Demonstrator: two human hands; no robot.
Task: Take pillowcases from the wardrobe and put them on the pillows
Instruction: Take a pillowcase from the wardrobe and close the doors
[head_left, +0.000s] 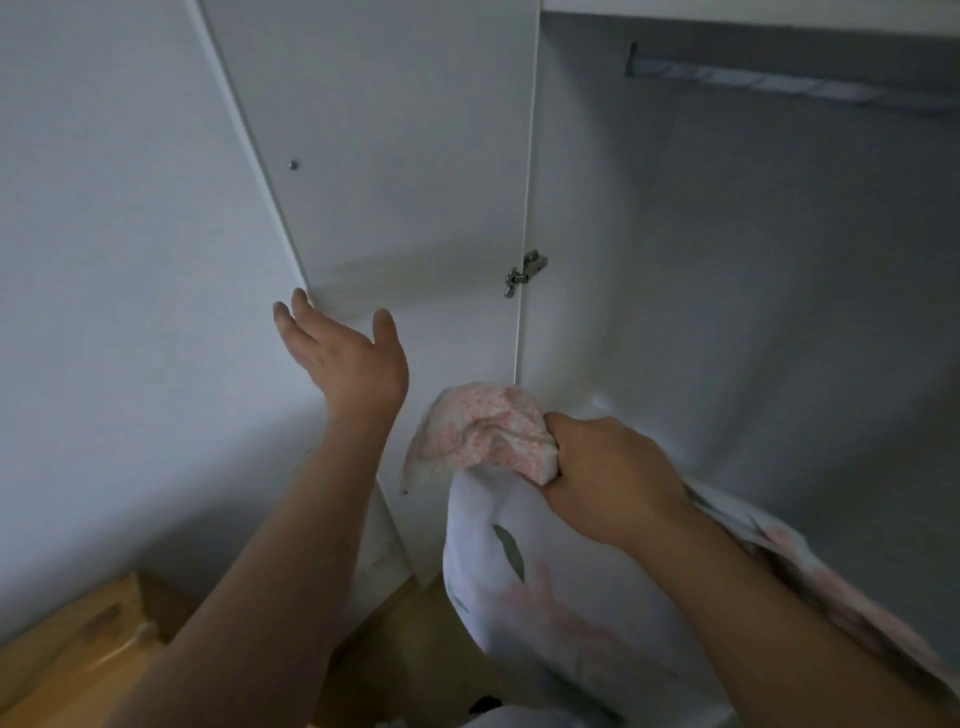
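My right hand (608, 475) is clenched around bunched pillowcases: a pink-dotted one (483, 431) on top and a white one with green leaves and pink prints (524, 582) hanging below my wrist. More of this fabric trails under my right forearm. My left hand (345, 358) is raised with fingers spread, fingertips at the outer edge of the open white wardrobe door (395, 171), holding nothing. The wardrobe interior (727, 286) stands open to the right.
A metal hinge (524, 273) joins the door to the wardrobe frame. A hanging rail (779, 83) runs across the top of the interior. A plain wall is at the left. A cardboard box (78, 634) sits on the wooden floor at the bottom left.
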